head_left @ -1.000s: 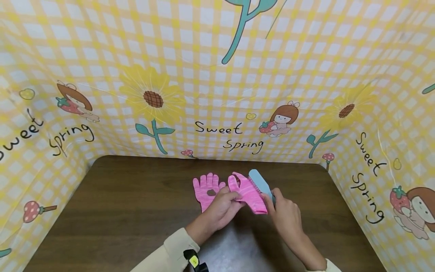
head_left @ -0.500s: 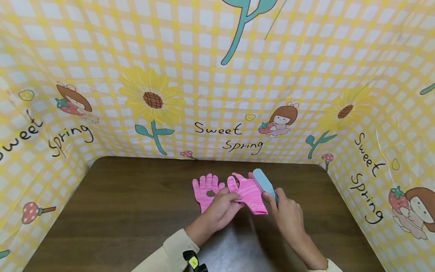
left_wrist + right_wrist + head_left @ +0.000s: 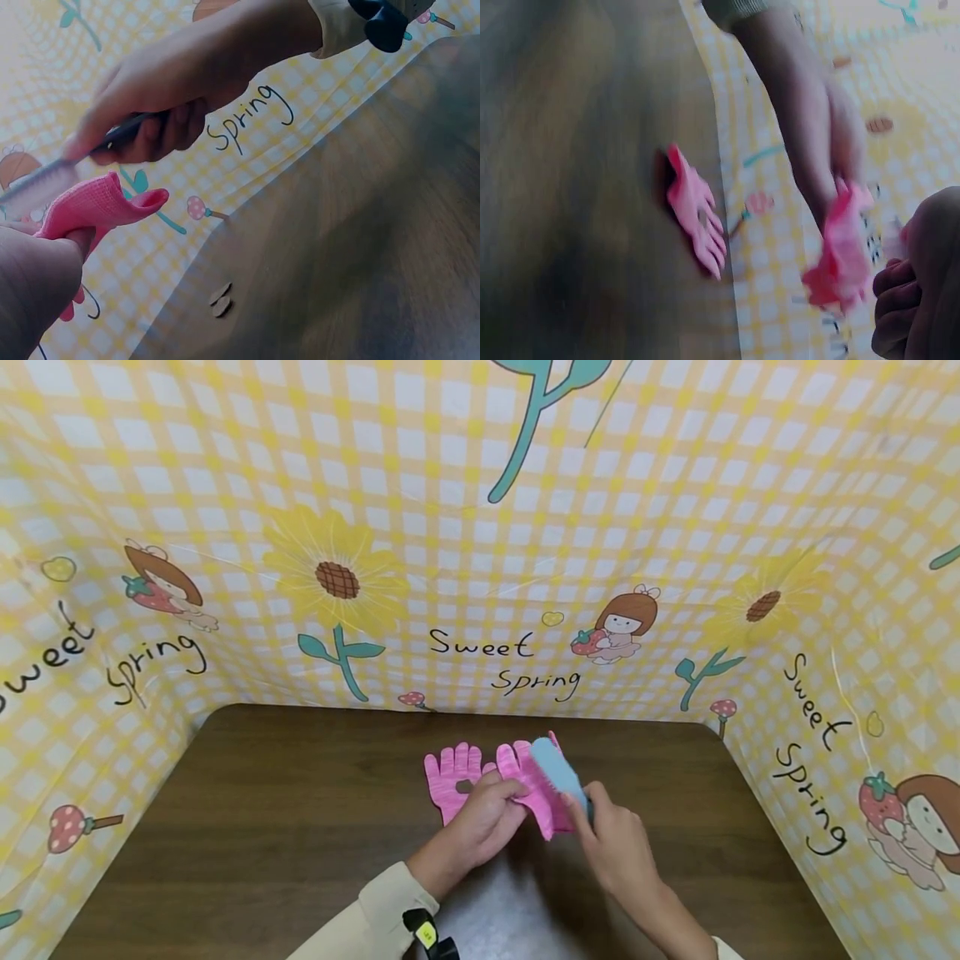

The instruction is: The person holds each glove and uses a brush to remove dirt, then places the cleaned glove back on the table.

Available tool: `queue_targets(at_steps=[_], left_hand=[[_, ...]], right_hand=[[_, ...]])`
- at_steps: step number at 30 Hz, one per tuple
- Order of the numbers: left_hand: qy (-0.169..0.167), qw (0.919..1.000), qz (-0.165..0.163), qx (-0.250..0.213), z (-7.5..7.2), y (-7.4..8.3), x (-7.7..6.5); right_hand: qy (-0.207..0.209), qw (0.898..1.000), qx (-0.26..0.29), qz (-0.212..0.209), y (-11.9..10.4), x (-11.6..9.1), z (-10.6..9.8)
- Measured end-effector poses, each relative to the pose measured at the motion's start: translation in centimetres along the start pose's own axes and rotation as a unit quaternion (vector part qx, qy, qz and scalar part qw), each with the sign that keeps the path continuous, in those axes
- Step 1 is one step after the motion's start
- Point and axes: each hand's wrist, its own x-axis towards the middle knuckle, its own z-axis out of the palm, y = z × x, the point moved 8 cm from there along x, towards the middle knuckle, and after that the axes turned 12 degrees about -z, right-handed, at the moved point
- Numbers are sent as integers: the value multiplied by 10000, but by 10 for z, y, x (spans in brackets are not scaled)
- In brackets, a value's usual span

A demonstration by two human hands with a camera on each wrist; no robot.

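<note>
My left hand [image 3: 483, 818] pinches a pink knit glove [image 3: 517, 764] between thumb and fingers, holding it up over the table. Curled round the dark handle [image 3: 124, 133] of a light blue brush [image 3: 555, 767], my right hand [image 3: 618, 847] lays the bristle side against that glove. Part of the glove is hidden behind the brush head. A second pink glove [image 3: 453, 768] lies with fingers spread on the table, to the left of the held one, with a dark patch on its palm. My left hand partly covers it in the head view.
A dark brown wooden table [image 3: 300, 827] lies under both hands. Yellow checked cloth [image 3: 465, 568] with printed flowers and lettering hangs round its back and sides. In the left wrist view, two small brown flat pieces [image 3: 221, 306] show near the table's edge.
The brush has shifted left across the held glove, after a small move to the right earlier. The held glove has turned and folded under it; my left hand stays nearly in place.
</note>
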Motion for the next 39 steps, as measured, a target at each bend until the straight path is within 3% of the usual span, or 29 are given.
queue_targets(at_steps=[3,13,24,39], left_hand=[[-82,9999,-71,21,3,0,-1],[-31,9994,-345,-28,0,-2,-2],[-164,9996,-229,-96,4,-4,-1],[-95,9996,-258,-46,1,-5,-4]], right_hand=[[-184,9995,-136,-200,-11,-2,8],[303,9946,-912,-396,-10,0,1],[365,9937,-1029,-251,-1,0,-4],[308,9940,-1039,-116,9,2,-2]])
